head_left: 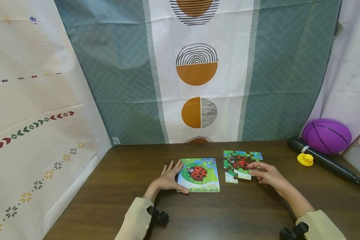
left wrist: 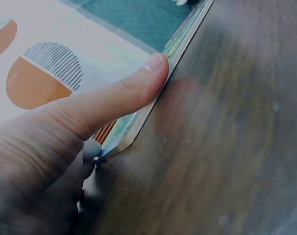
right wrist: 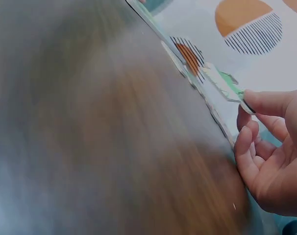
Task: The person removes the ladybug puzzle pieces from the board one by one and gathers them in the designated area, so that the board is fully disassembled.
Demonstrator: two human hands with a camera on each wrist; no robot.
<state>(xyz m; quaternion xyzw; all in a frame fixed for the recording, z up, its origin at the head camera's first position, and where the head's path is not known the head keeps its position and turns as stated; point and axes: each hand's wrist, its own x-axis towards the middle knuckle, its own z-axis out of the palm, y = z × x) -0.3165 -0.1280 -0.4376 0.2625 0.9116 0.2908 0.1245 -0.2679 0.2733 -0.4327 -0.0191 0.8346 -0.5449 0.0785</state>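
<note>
A square ladybug picture board lies flat on the table. My left hand rests at its left side, fingers spread along the left edge and thumb stretched along the front edge. To the right of the board is a ladybug jigsaw made of separate pieces, with gaps between some of them. Between thumb and fingertips, my right hand pinches a green and white puzzle piece at the jigsaw's front right, and the piece is tilted up in the right wrist view.
At the right of the table are a yellow rubber duck, a long black tube lying slantwise and a purple ball. A patterned curtain hangs behind the back edge of the brown table.
</note>
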